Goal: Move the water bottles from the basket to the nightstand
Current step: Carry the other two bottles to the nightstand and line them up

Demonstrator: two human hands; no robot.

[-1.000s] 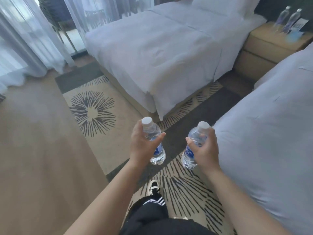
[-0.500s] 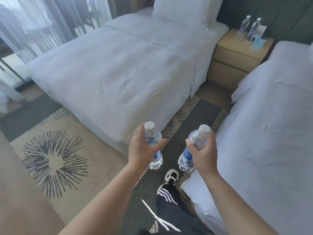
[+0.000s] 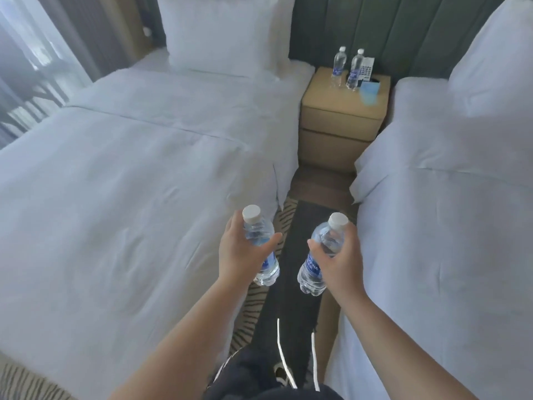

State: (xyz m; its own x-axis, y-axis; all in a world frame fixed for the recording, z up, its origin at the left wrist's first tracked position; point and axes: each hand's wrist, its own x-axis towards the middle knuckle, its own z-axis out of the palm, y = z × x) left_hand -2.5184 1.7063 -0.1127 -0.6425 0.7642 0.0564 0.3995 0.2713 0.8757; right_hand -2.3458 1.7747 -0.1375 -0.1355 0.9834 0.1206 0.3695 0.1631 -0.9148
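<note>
Left hand [image 3: 240, 251] clenched round one water bottle [image 3: 261, 249], right hand [image 3: 340, 259] round another [image 3: 318, 261], both upright over the aisle carpet [image 3: 302, 217]. Two more bottles [image 3: 346, 67] stand at the nightstand's [image 3: 340, 116] back edge.

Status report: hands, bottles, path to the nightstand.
Left hand, right hand each grip one bottle. Nightstand ahead, two bottles standing on it. Aisle between the beds unobstructed.

Two white beds [image 3: 121, 180] flank a narrow patterned rug [image 3: 305, 226]; green padded wall [image 3: 403, 33] at the far end, sheer curtains [image 3: 34, 53] on the left.
</note>
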